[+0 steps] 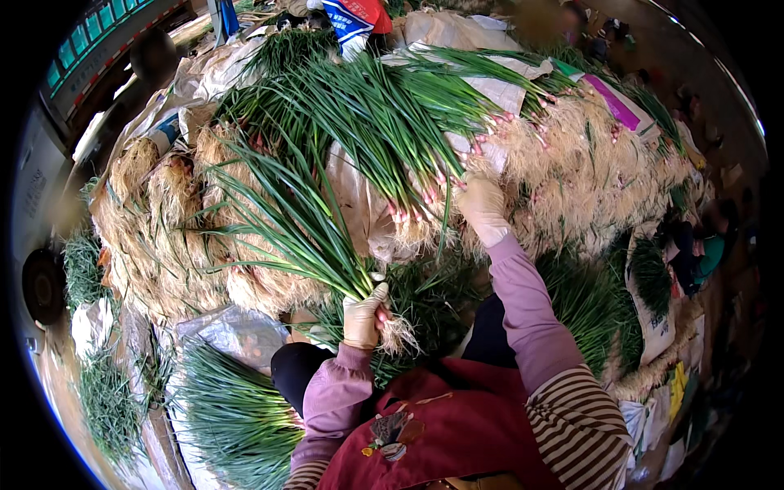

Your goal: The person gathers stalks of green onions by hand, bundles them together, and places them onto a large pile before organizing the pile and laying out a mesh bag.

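My left hand [363, 317], in a pale glove, is closed round a bunch of green onions [327, 245] near their pinkish bulbs. Their long green leaves fan out up and to the left, and the pale roots hang below my fist. Farther forward and to the right, my gloved right hand [480, 200] reaches to the bulb end of loose green onions [408, 155] lying on the pile. Its fingers are bent at the stalks, with the fingertips partly hidden, so I cannot make out how firmly they grip.
A broad heap of green onions with matted pale roots [604, 155] spreads across the front. Another leafy bundle [233, 408] lies at my lower left by a clear plastic bag [237, 331]. More greens [584, 302] lie to the right. A person in red and blue [359, 20] is at the far side.
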`<state>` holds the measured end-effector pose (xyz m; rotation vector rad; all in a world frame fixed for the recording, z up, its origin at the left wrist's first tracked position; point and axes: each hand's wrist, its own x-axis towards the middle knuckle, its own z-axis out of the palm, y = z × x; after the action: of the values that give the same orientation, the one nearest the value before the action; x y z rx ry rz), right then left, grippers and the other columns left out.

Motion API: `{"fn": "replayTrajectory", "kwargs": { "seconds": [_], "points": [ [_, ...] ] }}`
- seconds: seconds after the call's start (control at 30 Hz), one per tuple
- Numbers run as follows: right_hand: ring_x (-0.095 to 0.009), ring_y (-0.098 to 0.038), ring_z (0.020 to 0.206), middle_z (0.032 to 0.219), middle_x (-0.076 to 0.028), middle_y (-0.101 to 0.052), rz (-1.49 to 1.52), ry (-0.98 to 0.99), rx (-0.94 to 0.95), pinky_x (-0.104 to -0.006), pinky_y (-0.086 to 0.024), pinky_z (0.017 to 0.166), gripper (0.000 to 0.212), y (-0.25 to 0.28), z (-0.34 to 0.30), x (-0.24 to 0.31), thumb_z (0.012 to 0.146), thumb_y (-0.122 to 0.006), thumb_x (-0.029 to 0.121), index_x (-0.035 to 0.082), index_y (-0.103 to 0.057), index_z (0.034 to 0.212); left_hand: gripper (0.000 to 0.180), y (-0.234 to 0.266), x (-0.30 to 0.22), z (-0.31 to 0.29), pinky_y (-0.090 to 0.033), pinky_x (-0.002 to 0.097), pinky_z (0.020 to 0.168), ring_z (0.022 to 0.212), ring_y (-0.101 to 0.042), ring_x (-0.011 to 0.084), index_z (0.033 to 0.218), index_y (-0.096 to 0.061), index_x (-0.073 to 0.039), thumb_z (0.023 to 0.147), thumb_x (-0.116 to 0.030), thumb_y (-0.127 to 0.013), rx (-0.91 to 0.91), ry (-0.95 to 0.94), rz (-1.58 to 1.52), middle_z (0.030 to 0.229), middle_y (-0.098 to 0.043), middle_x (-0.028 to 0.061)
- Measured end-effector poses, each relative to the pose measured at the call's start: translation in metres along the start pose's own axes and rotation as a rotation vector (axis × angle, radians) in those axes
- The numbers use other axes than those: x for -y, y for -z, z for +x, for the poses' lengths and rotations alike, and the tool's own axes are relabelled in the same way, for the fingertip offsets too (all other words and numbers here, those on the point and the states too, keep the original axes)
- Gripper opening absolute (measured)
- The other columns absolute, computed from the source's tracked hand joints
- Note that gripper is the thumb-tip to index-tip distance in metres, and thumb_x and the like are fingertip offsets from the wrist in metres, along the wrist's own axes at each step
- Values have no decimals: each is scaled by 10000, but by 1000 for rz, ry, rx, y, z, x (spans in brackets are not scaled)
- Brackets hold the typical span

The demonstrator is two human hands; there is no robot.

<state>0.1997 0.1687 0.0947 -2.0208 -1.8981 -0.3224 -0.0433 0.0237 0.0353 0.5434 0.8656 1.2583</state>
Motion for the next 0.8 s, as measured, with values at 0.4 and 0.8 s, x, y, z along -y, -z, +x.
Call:
{"fn": "replayTrajectory", "kwargs": {
  "seconds": [0.4,0.8],
  "points": [
    [-278,-555,594,669,-96,-577,673,482,253,-365,-437,571,258,22,-144,69,798,-645,292,37,-619,822,114,-9,8,-2,-273,176,283,330,-441,69,843,-607,-23,805,-114,-665,-61,140,26,558,-559,15],
    [-63,-446,523,614,14,-531,1606,-517,598,-204,-350,476,97,-35,-114,94,852,-574,56,-13,-641,861,119,-4,13,-7,-334,199,272,305,-433,82,832,-593,2,809,-95,-657,-25,87,73,553,-566,45]
  ]
}}
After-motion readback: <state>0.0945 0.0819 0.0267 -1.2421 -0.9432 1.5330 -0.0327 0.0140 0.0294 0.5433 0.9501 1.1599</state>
